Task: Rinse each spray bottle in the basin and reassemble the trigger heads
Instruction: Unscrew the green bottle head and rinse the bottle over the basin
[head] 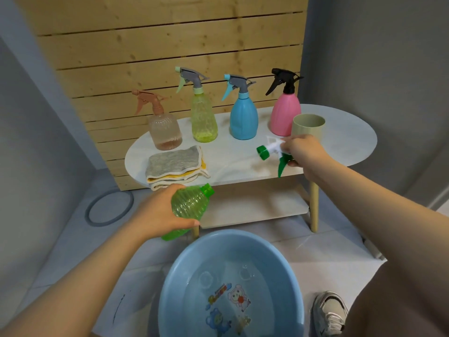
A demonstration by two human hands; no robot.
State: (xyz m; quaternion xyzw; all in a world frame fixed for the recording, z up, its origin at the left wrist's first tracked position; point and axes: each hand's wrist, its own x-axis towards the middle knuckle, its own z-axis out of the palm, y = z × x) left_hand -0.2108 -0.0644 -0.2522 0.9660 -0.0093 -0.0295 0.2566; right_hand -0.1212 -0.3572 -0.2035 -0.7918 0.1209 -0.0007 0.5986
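My left hand grips a ribbed green bottle with no head on it, tilted with its open neck toward the upper right, above and left of the blue basin. The basin holds water and shows cartoon stickers on its bottom. My right hand holds the green-and-white trigger head over the white table, its green collar pointing left. Along the back of the table stand a peach bottle, a yellow-green bottle, a blue bottle and a pink bottle, each with its trigger head on.
A beige cup stands just behind my right hand. A folded grey and yellow cloth lies at the table's front left. A grey ring lies on the floor tiles. My shoe is right of the basin. A wooden slat wall backs the table.
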